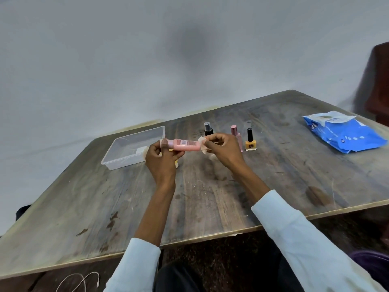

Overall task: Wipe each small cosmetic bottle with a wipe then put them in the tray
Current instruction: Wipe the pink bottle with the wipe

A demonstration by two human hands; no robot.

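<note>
While our left hand (161, 153) grips the pink bottle (185, 145) by its cap just right of the tray (117, 153), our right hand (223, 151) pinches the wipe (202, 146); we should rotate the bottle, wiping every side.

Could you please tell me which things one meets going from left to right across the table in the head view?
Clear plastic tray → pink bottle held in the hands → black spray bottle → pink-capped bottle → yellow nail polish → blue wipes pack.
</note>
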